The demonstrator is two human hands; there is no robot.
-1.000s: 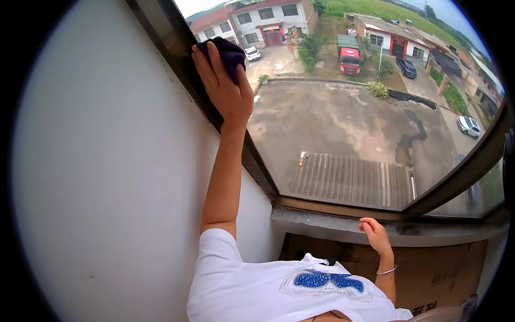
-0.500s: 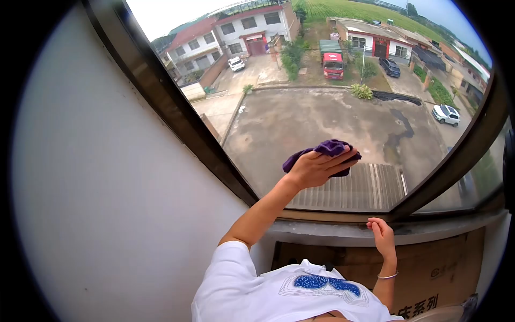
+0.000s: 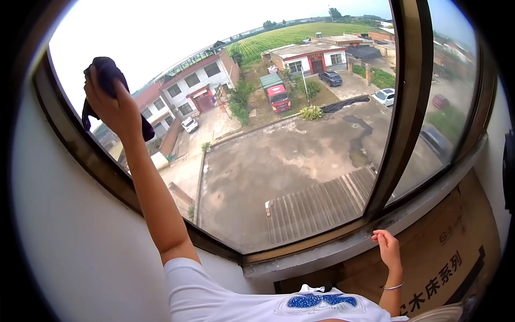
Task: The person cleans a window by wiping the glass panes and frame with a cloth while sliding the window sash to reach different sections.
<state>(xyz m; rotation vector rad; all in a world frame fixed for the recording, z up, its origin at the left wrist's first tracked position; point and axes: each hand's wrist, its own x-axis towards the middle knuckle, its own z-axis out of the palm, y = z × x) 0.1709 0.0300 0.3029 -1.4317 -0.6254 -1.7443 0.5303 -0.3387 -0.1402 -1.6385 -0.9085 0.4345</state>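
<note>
High at the left of the window, my left hand (image 3: 119, 110) presses a dark purple cloth (image 3: 109, 71) to the glass, close to the window frame (image 3: 91, 159). The cloth is bunched under the palm and fingers, and one end hangs below the hand. My left arm is stretched out long. My right hand (image 3: 390, 252), with a bracelet (image 3: 393, 287) at the wrist, hovers near the window sill (image 3: 316, 261). Its fingers are curled loosely together, and nothing shows in them.
A dark upright frame post (image 3: 403, 102) divides the main pane from a side pane at the right. Below the sill leans a large cardboard box (image 3: 429, 252) with printed characters. A white wall (image 3: 70, 231) runs along the left. Houses, vehicles and a concrete yard lie outside.
My left hand has carried the cloth up and left across the glass, from low in the middle to the upper left. The view has turned left. My right hand stays near the sill.
</note>
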